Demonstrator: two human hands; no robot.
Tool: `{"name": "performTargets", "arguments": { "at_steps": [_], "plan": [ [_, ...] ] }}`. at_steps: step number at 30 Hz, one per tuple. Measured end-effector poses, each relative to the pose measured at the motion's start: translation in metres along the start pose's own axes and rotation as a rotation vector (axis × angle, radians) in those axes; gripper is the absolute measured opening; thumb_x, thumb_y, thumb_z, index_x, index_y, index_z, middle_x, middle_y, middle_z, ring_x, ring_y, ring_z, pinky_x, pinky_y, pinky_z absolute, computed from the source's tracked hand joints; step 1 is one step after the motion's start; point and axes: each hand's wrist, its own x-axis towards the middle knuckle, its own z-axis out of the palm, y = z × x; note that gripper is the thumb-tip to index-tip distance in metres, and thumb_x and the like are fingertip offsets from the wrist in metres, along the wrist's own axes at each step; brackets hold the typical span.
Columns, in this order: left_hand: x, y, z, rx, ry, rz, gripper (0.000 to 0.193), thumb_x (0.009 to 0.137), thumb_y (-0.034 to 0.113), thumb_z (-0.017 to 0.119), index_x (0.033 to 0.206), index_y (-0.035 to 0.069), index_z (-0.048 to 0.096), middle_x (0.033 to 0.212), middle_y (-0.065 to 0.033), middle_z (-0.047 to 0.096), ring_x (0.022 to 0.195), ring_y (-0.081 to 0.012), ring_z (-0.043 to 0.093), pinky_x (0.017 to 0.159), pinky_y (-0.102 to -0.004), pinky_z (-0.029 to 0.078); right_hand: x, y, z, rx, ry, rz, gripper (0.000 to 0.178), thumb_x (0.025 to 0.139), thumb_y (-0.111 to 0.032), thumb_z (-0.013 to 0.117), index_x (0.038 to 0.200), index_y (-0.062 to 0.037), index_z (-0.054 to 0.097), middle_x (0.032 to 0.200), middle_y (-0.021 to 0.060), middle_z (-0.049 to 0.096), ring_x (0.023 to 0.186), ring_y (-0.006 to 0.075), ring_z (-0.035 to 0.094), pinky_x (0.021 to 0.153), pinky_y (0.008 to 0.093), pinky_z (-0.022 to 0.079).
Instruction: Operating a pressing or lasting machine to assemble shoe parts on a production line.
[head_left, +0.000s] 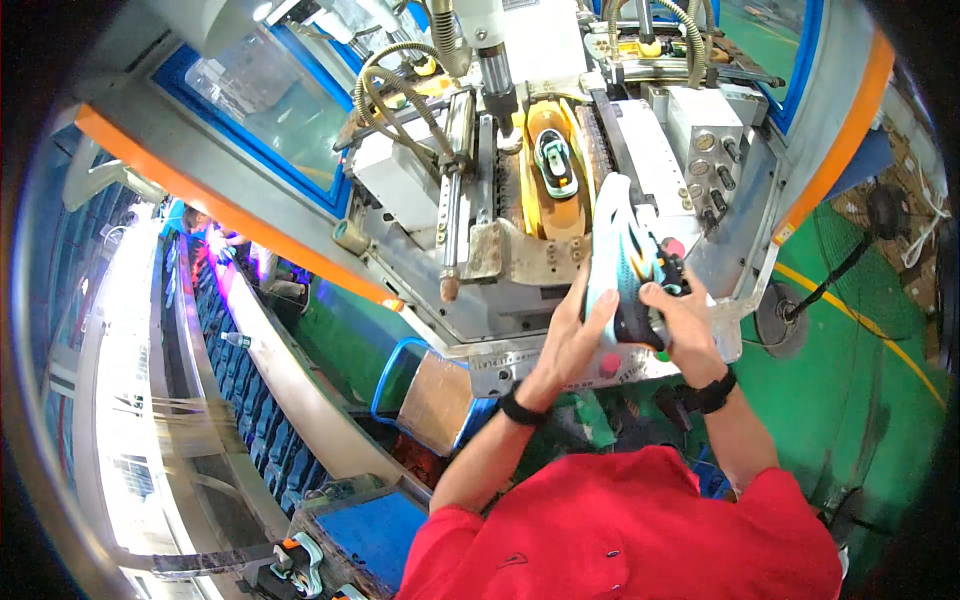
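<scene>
Both my hands are around a light blue, white and black sneaker (618,262), held up in front of the machine with its pale tip pointing away from me. My left hand (578,325) grips its left side near the close end. On its right side, my right hand (682,318) has the thumb pressed against the dark part; some fingers are hidden. Just beyond, another sneaker (556,165), black and light blue, sits in the yellow cradle (565,215) of the press machine (515,262).
A metal cylinder (495,75) hangs over the cradle's left. Gauges and knobs line a control block (705,140) at the right. To the left runs a conveyor (265,440); a blue-framed stool (435,405) stands closer. More shoes (300,565) lie at lower left. A pedestal fan (785,315) stands right.
</scene>
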Motion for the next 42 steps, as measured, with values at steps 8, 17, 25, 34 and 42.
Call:
{"name": "performTargets", "arguments": {
  "at_steps": [8,17,25,34,42],
  "plan": [
    [0.229,-0.087,-0.036,0.409,0.412,-0.274,0.061,0.077,0.037,0.073,0.113,-0.008,0.056,0.102,-0.0291,0.066,0.100,-0.0394,0.064,0.086,-0.0443,0.050,0.096,-0.048,-0.065,-0.326,0.166,-0.357,0.056,0.072,-0.010,0.073,0.124,0.0010,0.056,0.107,0.0070,0.064,0.093,0.0133,0.061,0.084,0.0275,0.049],
    [0.319,-0.184,-0.045,0.584,0.418,-0.506,0.059,0.077,0.016,0.065,0.125,-0.010,0.042,0.118,-0.0334,0.057,0.107,-0.0441,0.060,0.094,-0.0488,0.048,0.189,-0.068,-0.052,-0.567,0.226,-0.411,0.045,0.071,-0.005,0.069,0.114,0.0032,0.059,0.093,0.0045,0.064,0.081,0.0114,0.059,0.076,0.0256,0.049],
    [0.135,-0.043,-0.099,-0.508,0.160,-0.551,0.019,0.089,0.011,0.067,0.104,-0.001,0.064,0.095,-0.0076,0.067,0.081,-0.0177,0.066,0.071,-0.0336,0.055,0.358,-0.050,0.033,-1.267,0.000,-0.242,0.059,0.062,-0.031,0.078,0.104,0.0069,0.065,0.102,0.0229,0.068,0.093,0.0317,0.067,0.081,0.0368,0.052],
    [-0.150,0.023,-0.123,-0.152,0.702,-0.542,0.043,0.081,0.018,0.072,0.114,-0.004,0.056,0.094,-0.0026,0.061,0.085,-0.0100,0.055,0.077,-0.0249,0.046,0.384,0.099,0.122,-1.574,-0.012,-0.263,0.047,0.077,-0.022,0.067,0.113,0.0073,0.058,0.103,0.0230,0.068,0.094,0.0362,0.068,0.082,0.0425,0.054],
    [-0.238,0.031,-0.052,-0.393,1.307,-0.603,0.035,0.088,0.005,0.061,0.121,-0.005,0.053,0.102,-0.0054,0.061,0.086,-0.0101,0.059,0.069,-0.0228,0.049,0.306,0.097,0.124,-1.508,-0.300,-0.675,0.074,0.078,-0.019,0.069,0.139,0.0058,0.035,0.114,0.0306,0.059,0.106,0.0387,0.061,0.091,0.0470,0.049]
  ]
}}
